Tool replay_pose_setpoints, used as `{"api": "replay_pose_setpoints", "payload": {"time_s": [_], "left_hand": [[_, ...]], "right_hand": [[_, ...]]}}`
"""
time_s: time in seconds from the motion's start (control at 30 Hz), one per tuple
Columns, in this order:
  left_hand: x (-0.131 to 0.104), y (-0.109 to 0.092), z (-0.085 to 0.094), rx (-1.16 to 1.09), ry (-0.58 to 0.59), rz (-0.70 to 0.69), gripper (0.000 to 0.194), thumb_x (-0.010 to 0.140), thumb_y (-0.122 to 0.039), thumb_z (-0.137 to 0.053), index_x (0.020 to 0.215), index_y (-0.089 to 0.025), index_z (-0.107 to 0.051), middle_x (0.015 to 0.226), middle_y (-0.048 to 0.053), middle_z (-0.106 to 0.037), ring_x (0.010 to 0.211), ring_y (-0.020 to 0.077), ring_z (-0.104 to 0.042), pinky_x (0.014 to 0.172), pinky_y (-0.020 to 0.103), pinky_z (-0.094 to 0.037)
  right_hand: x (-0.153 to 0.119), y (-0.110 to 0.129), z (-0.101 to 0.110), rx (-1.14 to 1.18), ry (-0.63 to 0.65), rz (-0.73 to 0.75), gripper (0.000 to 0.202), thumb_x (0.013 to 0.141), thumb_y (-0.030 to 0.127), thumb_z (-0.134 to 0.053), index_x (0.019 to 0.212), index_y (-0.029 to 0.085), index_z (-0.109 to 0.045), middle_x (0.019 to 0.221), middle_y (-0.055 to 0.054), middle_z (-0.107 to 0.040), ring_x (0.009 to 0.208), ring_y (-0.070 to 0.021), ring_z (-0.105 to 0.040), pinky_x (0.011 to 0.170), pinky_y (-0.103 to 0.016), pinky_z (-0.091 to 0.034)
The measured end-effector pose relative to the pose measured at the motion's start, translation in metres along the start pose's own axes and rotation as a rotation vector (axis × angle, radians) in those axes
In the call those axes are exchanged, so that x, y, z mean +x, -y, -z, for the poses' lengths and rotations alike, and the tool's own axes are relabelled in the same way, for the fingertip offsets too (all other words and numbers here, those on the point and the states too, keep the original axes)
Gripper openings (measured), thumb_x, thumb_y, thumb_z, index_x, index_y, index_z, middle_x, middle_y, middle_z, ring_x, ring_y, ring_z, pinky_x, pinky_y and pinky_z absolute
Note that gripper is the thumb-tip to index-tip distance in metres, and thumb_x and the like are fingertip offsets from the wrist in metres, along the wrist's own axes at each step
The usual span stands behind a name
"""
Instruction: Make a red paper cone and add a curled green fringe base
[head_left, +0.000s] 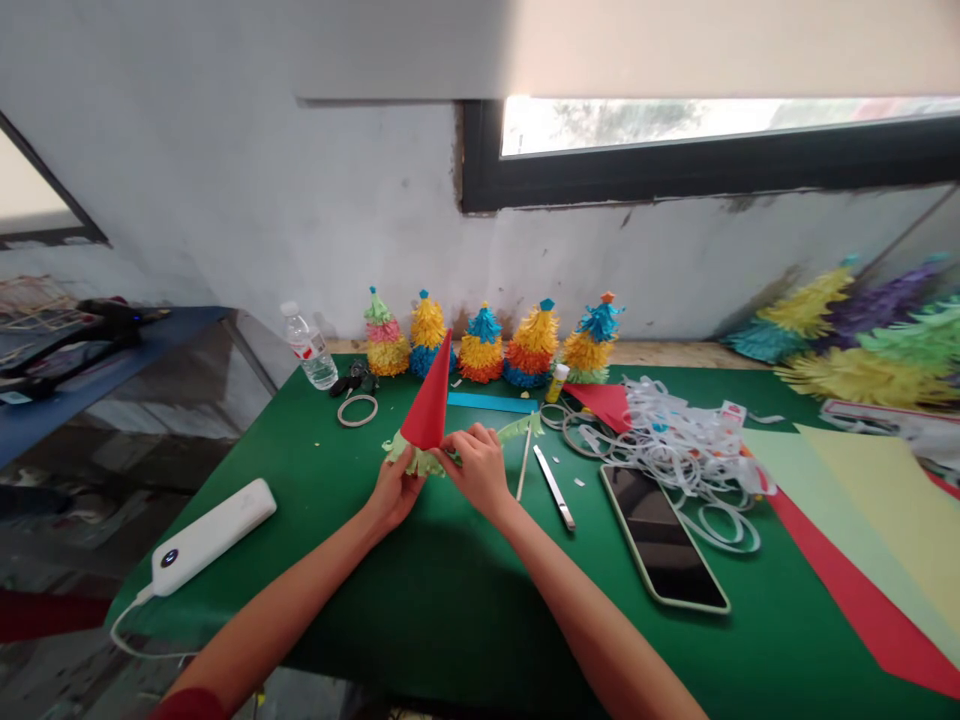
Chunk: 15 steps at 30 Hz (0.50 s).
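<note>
A red paper cone stands tip up between my hands, leaning slightly right. Around its base runs a pale green fringed paper strip, whose loose end trails off to the right past my fingers. My left hand is closed on the cone's lower edge from the left and below. With finger and thumb pinched together, my right hand presses the strip against the cone's base on the right. Beyond the loose end lie a thin wooden stick and a silver utility knife.
Several fringed paper trees line the wall. A glue stick, tangled white strips and a phone lie to the right, beside coloured paper sheets. A power bank and water bottle are at left.
</note>
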<state>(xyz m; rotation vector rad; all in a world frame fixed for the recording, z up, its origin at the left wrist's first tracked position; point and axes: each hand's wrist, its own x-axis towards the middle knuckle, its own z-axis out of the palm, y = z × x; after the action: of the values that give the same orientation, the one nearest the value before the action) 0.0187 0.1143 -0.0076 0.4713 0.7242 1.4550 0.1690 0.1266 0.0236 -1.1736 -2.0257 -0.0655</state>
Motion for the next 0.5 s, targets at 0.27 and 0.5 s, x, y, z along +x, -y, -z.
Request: {"api": "replay_pose_setpoints", "payload": {"time_s": [0.27,0.5], "left_hand": [[-0.002,0.001,-0.002,0.053,0.006,-0.043,0.034,0.059,-0.017,-0.083,0.088,-0.017,-0.064,0.087,-0.001,-0.072,0.076,0.0093,-0.067,0.074,0.019,-0.051],[0.002,0.000,0.001,0.057,-0.043,-0.087,0.034,0.060,-0.020,-0.084,0.088,-0.016,-0.064,0.084,0.000,-0.072,0.072,0.0096,-0.066,0.069,0.020,-0.051]], "right_hand": [[-0.002,0.004,-0.004,0.080,-0.044,-0.009,0.026,0.092,0.038,-0.053,0.075,0.021,-0.060,0.070,-0.003,-0.068,0.073,-0.0192,-0.050,0.073,-0.033,-0.031],[-0.007,0.011,-0.011,0.108,-0.038,-0.043,0.025,0.091,0.038,-0.055,0.075,0.021,-0.064,0.073,-0.003,-0.071,0.073,-0.0193,-0.053,0.073,-0.033,-0.032]]}}
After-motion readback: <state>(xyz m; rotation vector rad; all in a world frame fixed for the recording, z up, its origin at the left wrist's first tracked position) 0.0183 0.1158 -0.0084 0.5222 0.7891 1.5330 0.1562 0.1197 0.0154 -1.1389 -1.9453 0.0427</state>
